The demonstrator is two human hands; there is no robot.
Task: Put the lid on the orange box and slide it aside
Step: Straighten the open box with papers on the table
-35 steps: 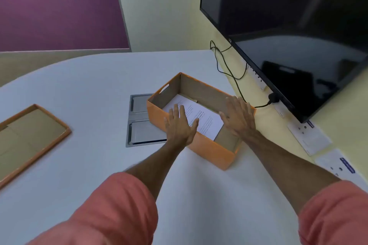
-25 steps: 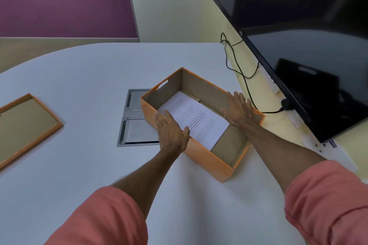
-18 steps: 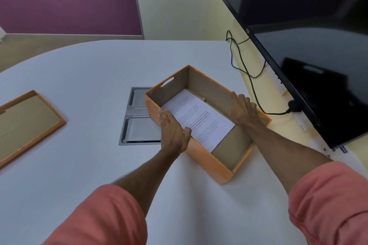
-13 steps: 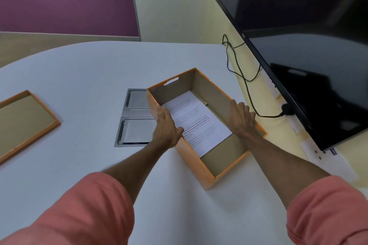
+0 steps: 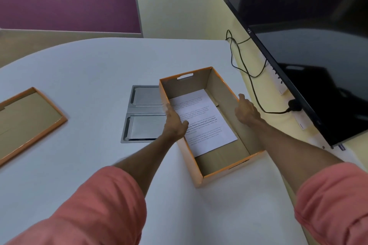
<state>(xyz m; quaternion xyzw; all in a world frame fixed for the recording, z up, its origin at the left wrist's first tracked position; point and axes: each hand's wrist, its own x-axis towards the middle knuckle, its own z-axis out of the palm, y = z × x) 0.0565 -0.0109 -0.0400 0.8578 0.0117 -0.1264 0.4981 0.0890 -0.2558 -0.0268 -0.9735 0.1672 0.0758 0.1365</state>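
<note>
Orange box (image 5: 199,173): one, open-topped, on the white table (image 5: 89,69) a little right of centre, long axis running from about 5 o'clock to 11 o'clock. Cut-out handle slot in the far end wall. Inside, flat on the floor: one printed sheet (image 5: 207,125), several paragraphs, one line in bold; text too small to read.

Left hand (image 5: 175,123) grips the left long wall, thumb inside over the sheet, fingers outside. Right hand (image 5: 247,112) is pressed over the right long wall near its rim; whether its fingers curl around the wall, cannot tell.

Lid (image 5: 27,121): one, orange-edged, lying inner side up at 9 o'clock from the box, well apart, partly cut by the frame edge.

Two grey metal flaps (image 5: 143,125) set in the table, just beside the box at 9 o'clock.

One black screen (image 5: 308,45) at 2 o'clock; small logo on the bezel, unreadable. One black cable (image 5: 247,73) beneath it.
</note>
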